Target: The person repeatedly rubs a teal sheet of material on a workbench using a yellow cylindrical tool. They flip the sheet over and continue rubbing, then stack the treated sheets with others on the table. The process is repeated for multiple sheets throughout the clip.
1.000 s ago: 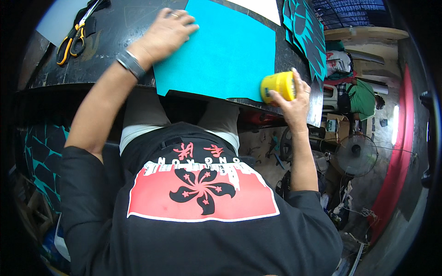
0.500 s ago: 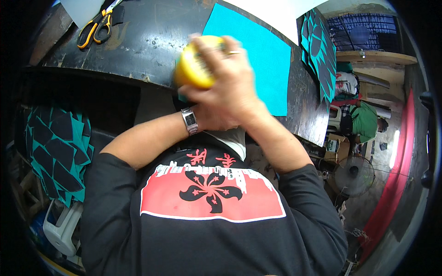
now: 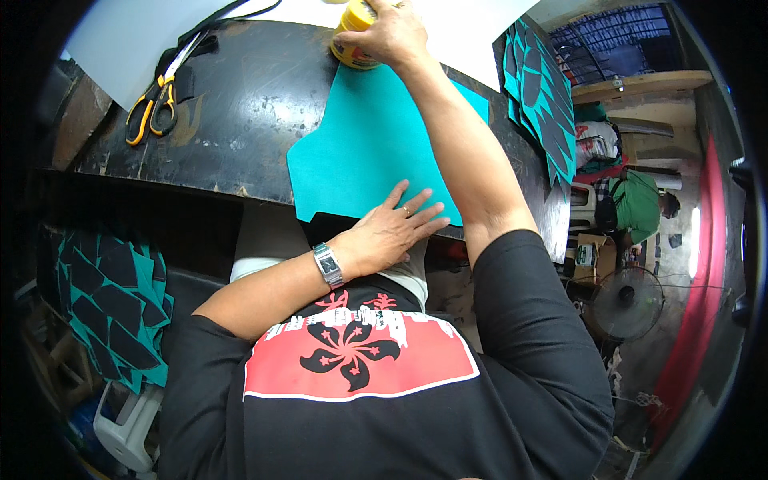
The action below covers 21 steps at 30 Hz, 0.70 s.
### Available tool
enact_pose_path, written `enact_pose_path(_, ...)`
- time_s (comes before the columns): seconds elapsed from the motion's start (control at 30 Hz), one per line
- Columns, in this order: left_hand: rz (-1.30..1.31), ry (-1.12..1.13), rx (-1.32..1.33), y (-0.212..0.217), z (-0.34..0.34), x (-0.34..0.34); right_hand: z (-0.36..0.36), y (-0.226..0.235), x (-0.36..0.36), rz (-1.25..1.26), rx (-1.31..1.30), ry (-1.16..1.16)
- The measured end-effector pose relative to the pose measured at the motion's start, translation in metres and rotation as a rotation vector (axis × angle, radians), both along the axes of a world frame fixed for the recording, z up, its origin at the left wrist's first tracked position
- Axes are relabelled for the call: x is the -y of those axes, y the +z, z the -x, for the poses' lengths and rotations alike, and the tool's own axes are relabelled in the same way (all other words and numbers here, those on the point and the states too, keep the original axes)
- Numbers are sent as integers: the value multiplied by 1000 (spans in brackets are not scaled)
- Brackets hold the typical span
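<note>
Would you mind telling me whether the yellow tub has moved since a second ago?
Yes: the yellow tub, under the right hand, went from the teal sheet's near-right edge to its far end.

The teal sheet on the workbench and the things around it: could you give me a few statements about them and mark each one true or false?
1. The left hand lies flat on the near edge of the teal sheet. True.
2. The right hand grips the scissors. False: it is on top of a yellow tub at the far end of the sheet; the scissors lie untouched to the left.
3. The scissors have yellow-orange handles. True.
4. The workbench has a bright white top. False: it is dark and worn; only a white sheet lies at its far side.
5. A wristwatch sits on the left wrist. True.
</note>
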State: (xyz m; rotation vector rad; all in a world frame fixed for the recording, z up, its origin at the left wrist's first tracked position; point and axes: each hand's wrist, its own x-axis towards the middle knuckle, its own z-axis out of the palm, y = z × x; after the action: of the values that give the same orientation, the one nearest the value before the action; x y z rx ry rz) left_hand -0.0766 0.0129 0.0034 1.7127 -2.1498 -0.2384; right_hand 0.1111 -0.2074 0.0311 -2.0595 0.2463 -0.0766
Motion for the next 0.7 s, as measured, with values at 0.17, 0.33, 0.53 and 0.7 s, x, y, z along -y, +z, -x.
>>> enact_pose_path(0.17, 41, 50, -61, 3, 1, 0, 51, 12, 35, 1026, -2, -409)
enact_pose_path(0.33, 36, 62, 25, 4, 3, 1, 188, 46, 99, 1100, -231, -692)
enact_pose_path(0.53, 115, -6, -14, -3, -5, 2, 196, 62, 95, 1060, -412, -875)
enact_pose_path(0.7, 147, 15, -42, -14, -2, 8, 91, 33, -52, 1011, 109, -419)
